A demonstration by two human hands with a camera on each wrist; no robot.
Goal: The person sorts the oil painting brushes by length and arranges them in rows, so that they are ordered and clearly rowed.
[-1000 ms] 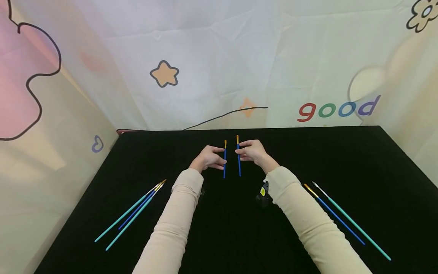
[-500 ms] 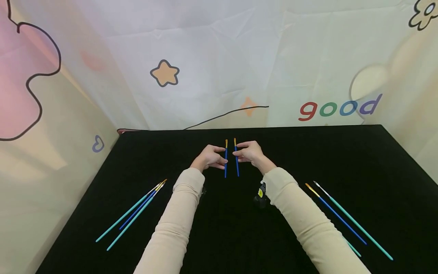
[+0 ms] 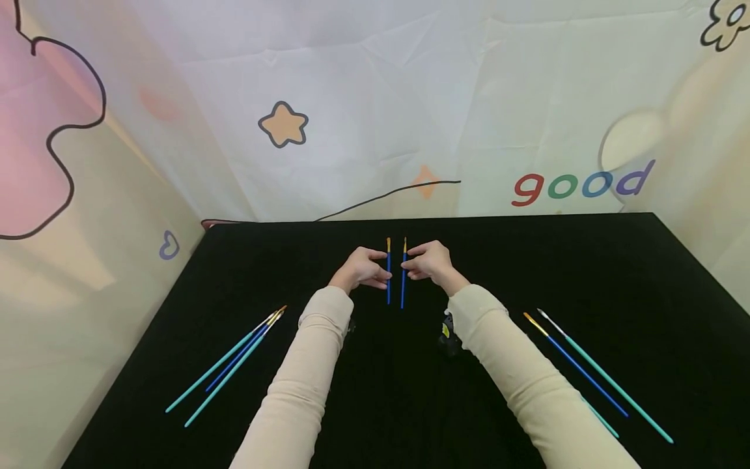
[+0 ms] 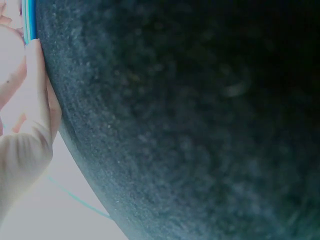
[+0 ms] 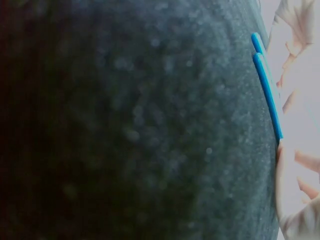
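Observation:
Near the back of the black table, my left hand [image 3: 361, 268] holds a slim blue paintbrush [image 3: 388, 260] by its handle, golden bristles pointing to the far side. Beside it, a narrow gap apart, my right hand [image 3: 431, 260] holds a second blue paintbrush [image 3: 402, 290] lying almost parallel. The left wrist view has the left hand [image 4: 35, 120] at its left edge, fingertips at a blue handle [image 4: 33, 22]. At the right edge of the right wrist view, the right hand's fingertips meet a blue brush handle [image 5: 270, 95], and another handle end [image 5: 256, 40] shows behind.
Left on the black table [image 3: 375, 391], two turquoise brushes [image 3: 202, 383] and a blue brush [image 3: 231, 361] lie with their bristle ends together. At the right lie a blue brush [image 3: 577, 365] and a turquoise brush [image 3: 621, 387]; another turquoise handle [image 3: 603, 420] is partly under the right sleeve.
The gap between the two held brushes has narrowed. My right hand has moved slightly left and turned its brush, its handle end swinging left. My left hand has barely shifted.

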